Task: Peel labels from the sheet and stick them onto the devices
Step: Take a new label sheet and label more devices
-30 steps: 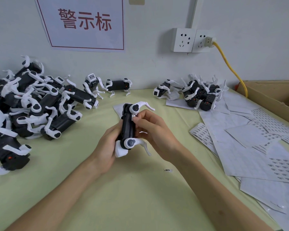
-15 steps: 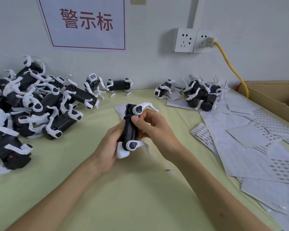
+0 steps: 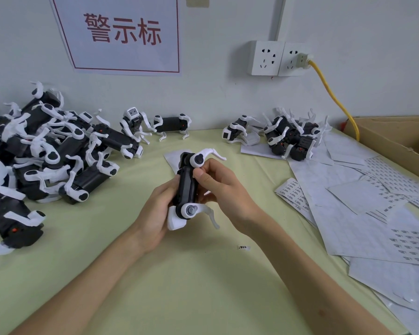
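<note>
Heaped well left of the fingers: a pile of devices [image 3: 46,160], black bodies with white legs, on the green table [image 3: 191,298]. Curled round the left side of 1 device [image 3: 188,187], gripping it: the left hand [image 3: 155,213]. Held lengthwise between both sets of fingers, above the table, with 1 white leg joint at the far end and 1 at the near end. Gripping the other side: the right hand [image 3: 223,192], thumb pressed on the black body just below the far joint, other fingers curled behind. Nearer than the right fingers, flat on the table: 1 loose label [image 3: 243,247]. Well right of the fingers: overlapping label sheets [image 3: 348,213], with a smaller cluster of devices [image 3: 288,136] beyond them.
</note>
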